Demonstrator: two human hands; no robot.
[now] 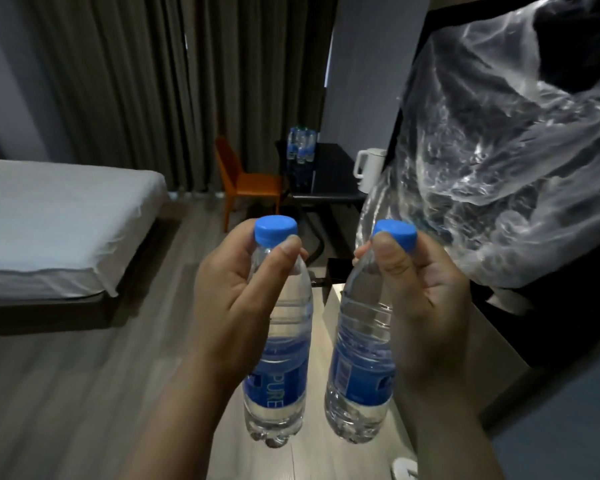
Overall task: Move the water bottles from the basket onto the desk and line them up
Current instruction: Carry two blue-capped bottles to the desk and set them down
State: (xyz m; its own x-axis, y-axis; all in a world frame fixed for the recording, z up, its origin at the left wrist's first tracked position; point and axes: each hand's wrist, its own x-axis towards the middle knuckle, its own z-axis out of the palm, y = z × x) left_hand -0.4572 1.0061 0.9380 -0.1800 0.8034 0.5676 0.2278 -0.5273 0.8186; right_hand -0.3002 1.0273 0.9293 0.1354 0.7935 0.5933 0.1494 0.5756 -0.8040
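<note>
Each of my hands carries a clear water bottle with a blue cap and a blue label, held upright in the air over the wooden floor. My left hand [234, 289] pinches the neck of the left bottle [278, 368] just under its cap. My right hand [420, 296] pinches the neck of the right bottle [359, 368] the same way. Far ahead stands a dark desk [329, 178] with several more water bottles [302, 145] grouped at its back. No basket is in view.
A white kettle [369, 169] stands on the desk's right side and an orange chair [246, 183] stands to its left. A bed with a white sheet [59, 223] fills the left. Clear plastic wrap [492, 161] hangs at the right over dark furniture. Grey curtains cover the back wall.
</note>
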